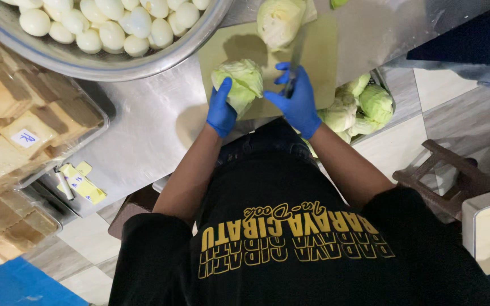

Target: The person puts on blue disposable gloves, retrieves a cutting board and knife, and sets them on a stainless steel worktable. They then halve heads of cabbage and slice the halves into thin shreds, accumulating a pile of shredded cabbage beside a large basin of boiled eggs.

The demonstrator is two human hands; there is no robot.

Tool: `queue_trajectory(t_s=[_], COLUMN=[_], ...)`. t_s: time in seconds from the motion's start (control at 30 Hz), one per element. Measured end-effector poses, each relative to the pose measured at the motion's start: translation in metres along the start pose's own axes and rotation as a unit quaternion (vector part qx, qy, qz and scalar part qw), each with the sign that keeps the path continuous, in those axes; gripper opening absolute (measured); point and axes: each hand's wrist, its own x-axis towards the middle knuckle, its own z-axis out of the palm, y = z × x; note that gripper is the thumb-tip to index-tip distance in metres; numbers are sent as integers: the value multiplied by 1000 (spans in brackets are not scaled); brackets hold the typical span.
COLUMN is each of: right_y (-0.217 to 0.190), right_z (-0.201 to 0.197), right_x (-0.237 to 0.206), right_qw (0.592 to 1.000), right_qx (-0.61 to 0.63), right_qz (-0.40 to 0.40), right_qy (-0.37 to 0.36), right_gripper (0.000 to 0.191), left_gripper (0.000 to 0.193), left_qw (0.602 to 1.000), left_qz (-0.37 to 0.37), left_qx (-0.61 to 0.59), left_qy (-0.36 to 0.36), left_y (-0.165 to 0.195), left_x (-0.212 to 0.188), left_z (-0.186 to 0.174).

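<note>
Both my hands wear blue gloves. My left hand (221,109) holds a pale green cabbage piece (240,83) steady on a yellowish cutting board (321,62). My right hand (297,102) grips the handle of a knife (295,56), whose blade points away from me across the board beside the cabbage piece. A second, larger cabbage piece (279,21) lies at the far end of the board, close to the blade tip.
A big metal bowl (114,65) of peeled white eggs sits to the upper left on the steel counter (148,130). Wrapped sliced bread (24,124) fills trays at left. More cabbages (358,107) lie in a container below the counter at right. A wooden stool (455,175) stands right.
</note>
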Motion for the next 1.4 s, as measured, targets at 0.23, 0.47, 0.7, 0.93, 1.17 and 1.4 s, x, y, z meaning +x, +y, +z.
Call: queue_trajectory(t_s=[0.23, 0.47, 0.7, 0.93, 1.17, 1.4], right_y=[-45, -28, -9, 45, 66, 69], right_z=[-5, -58, -147, -100, -10, -104], right_x=[15, 22, 118, 80, -21, 53], right_qw=[989, 986, 948, 984, 938, 961], right_qx=[-103, 162, 216, 125, -325, -262], right_qz=[-107, 15, 40, -40, -77, -86], right_qy=[21, -29, 231, 121, -94, 27], right_gripper=[34, 27, 18, 15, 44, 23], left_gripper=[64, 58, 56, 66, 82, 57], left_qw=[993, 981, 975, 847, 635, 743], left_qz=[27, -64, -53, 257, 101, 16], left_qx=[-75, -179, -209, 426, 705, 660], left_qy=[-87, -41, -62, 189, 299, 111], left_y=[-11, -34, -24, -10, 20, 36], left_x=[0, 26, 33, 20, -13, 18], left_z=[28, 25, 26, 39, 51, 4])
